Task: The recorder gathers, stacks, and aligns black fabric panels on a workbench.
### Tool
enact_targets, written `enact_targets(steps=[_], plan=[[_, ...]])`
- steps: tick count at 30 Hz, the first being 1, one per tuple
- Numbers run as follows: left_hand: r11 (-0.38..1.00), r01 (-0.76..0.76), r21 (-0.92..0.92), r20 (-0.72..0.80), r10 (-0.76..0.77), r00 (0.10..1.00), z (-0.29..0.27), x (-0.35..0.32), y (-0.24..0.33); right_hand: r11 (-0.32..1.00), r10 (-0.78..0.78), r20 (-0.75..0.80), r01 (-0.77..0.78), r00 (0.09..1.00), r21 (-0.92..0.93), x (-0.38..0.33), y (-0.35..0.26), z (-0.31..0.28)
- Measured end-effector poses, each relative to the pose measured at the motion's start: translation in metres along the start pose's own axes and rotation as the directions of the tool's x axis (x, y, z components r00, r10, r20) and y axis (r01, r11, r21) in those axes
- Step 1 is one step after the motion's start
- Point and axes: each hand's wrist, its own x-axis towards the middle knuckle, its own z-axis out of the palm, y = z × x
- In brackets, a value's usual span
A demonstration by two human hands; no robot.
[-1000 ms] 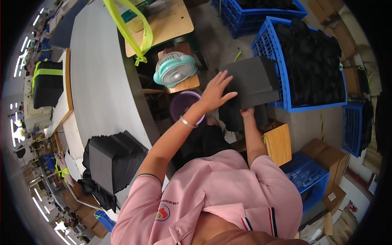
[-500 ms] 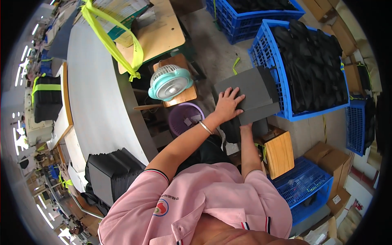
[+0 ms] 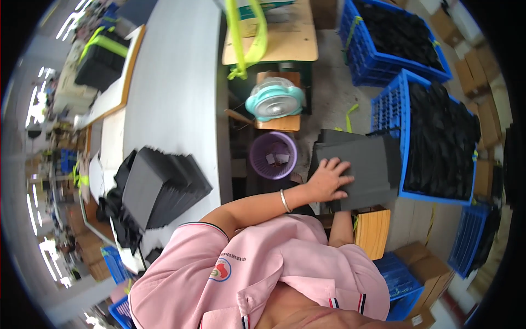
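Pressed flat, fingers spread, the left hand [image 3: 329, 178] lies open on top of a stack of dark grey sheets [image 3: 367, 167]. Only the right forearm shows; it runs up under the stack, so the right hand's grip cannot be told, though it probably bears the load from below. The stack sits between the purple basket [image 3: 273, 155] and the blue crate [image 3: 438, 142], touching the crate's edge. Risk: loose upper sheets could slide off if the stack tilts.
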Motion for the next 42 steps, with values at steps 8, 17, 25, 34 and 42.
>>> enact_targets(steps=[8,17,25,34,42], plan=[[0.999,0.048,-0.020,-0.308,-0.052,0.950,-0.085,-0.104,0.105,0.921,0.249,0.276,-0.138,0.928,-0.364,-0.044,-0.021,0.109],[0.884,0.440,-0.157,-0.632,-0.433,0.643,-0.123,-0.287,0.201,0.682,0.541,0.529,0.028,0.654,-0.731,-0.188,-0.061,0.148],[0.381,0.129,-0.916,-0.355,-0.916,0.187,-0.063,-0.392,0.262,0.399,0.495,0.795,0.721,0.350,-0.566,-0.202,0.083,0.380],[-0.090,0.155,-0.984,0.122,-0.970,0.210,-0.046,-0.458,0.263,0.168,0.783,0.598,0.984,-0.174,0.066,-0.345,0.175,0.415],[0.161,0.296,-0.942,-0.118,-0.981,0.156,-0.091,-0.490,0.295,0.235,0.676,0.675,0.955,-0.296,0.183,-0.342,0.222,0.355]])
